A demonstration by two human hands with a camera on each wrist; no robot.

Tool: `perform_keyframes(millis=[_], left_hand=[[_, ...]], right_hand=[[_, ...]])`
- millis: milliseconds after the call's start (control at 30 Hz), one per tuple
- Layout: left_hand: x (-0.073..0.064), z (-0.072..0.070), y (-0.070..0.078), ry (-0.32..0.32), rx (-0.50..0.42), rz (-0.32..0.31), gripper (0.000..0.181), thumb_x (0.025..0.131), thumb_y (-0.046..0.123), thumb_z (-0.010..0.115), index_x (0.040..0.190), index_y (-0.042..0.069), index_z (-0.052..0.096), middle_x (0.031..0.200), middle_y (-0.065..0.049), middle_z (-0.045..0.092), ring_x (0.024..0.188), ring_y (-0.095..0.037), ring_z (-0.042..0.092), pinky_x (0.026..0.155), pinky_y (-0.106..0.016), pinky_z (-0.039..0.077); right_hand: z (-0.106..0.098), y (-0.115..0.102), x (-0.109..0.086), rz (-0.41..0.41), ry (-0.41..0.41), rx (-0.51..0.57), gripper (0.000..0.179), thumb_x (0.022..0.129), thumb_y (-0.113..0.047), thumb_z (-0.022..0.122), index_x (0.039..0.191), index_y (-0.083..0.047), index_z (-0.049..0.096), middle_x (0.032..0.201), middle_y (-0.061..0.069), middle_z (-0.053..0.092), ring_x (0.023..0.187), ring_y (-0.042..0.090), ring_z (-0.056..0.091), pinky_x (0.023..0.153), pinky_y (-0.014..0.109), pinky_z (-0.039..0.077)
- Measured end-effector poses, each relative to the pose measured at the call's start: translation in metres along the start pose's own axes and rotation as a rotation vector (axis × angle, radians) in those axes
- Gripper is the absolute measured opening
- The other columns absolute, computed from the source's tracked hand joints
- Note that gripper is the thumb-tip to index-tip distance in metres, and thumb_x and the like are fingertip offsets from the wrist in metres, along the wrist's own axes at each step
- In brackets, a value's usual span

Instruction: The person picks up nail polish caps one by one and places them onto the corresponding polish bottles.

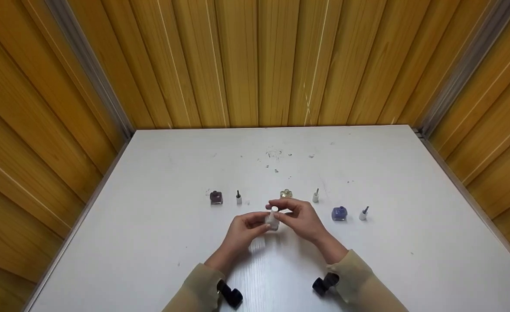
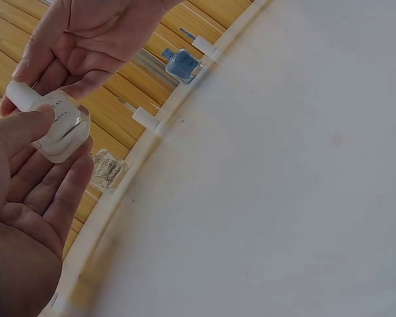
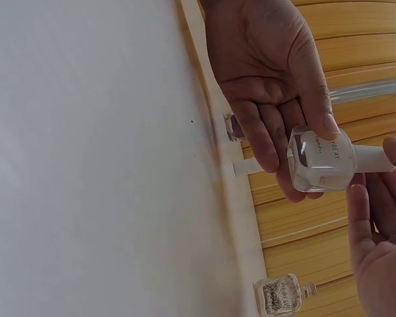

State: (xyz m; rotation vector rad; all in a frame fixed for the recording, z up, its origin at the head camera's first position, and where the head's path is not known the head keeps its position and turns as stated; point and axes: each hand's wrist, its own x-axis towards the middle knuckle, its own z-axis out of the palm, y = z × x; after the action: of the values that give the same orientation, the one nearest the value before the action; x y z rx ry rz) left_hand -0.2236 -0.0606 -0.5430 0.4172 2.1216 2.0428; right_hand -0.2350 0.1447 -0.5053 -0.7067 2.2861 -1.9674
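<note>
A clear-glass nail polish bottle point(image 3: 322, 160) with whitish contents and a white cap point(image 3: 373, 158) is held up in front of the body. My left hand point(image 1: 240, 232) grips its glass body, thumb across the printed front and fingers beneath. At the cap, the thumb and fingers of my right hand point(image 1: 303, 220) pinch from the other side. In the left wrist view the bottle point(image 2: 63, 129) tilts, its white cap point(image 2: 23, 96) toward the upper left. Just beyond the right hand stands an uncapped glitter nail polish bottle point(image 1: 286, 193), partly covered by that hand.
On the white table point(image 1: 172, 173), a dark purple polish bottle point(image 1: 216, 198) stands left beside its brush cap point(image 1: 238, 198). Another brush cap point(image 1: 315, 196) stands right of the glitter bottle. Farther right are a blue bottle point(image 1: 339, 213) and its brush cap point(image 1: 363, 214). Wood-patterned walls surround the table.
</note>
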Motion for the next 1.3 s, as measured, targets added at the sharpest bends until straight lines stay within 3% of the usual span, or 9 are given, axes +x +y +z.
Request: perform_keyframes(millis=[467, 900, 1300], left_hand=[[-0.0002, 0.0001, -0.0005, -0.009, -0.021, 0.01, 0.034, 0.093, 0.006, 0.074, 0.124, -0.007, 0.069, 0.118, -0.024, 0.074, 0.1, -0.012, 0.075, 0.085, -0.019, 0.059], [0.0009, -0.0007, -0.0027, -0.001, 0.015, 0.006, 0.033, 0.093, 0.01, 0.076, 0.124, -0.003, 0.071, 0.12, -0.02, 0.075, 0.103, -0.015, 0.074, 0.084, -0.019, 0.059], [0.0004, -0.0005, -0.0027, -0.007, -0.004, 0.008, 0.034, 0.093, 0.007, 0.075, 0.125, -0.004, 0.07, 0.119, -0.022, 0.074, 0.1, -0.012, 0.075, 0.085, -0.019, 0.059]], right_hand=[[0.0022, 0.0025, 0.0001, 0.042, 0.079, -0.016, 0.025, 0.089, -0.005, 0.079, 0.109, 0.005, 0.07, 0.106, 0.026, 0.07, 0.093, 0.004, 0.067, 0.077, 0.019, 0.059], [-0.0015, 0.0007, -0.0005, -0.001, -0.009, -0.02, 0.031, 0.096, -0.006, 0.07, 0.124, 0.009, 0.068, 0.12, 0.028, 0.071, 0.106, 0.0, 0.069, 0.083, 0.02, 0.059], [0.0023, 0.002, 0.0002, 0.046, 0.065, -0.01, 0.023, 0.09, -0.007, 0.079, 0.107, 0.005, 0.069, 0.102, 0.019, 0.071, 0.092, 0.004, 0.067, 0.073, 0.019, 0.058]])
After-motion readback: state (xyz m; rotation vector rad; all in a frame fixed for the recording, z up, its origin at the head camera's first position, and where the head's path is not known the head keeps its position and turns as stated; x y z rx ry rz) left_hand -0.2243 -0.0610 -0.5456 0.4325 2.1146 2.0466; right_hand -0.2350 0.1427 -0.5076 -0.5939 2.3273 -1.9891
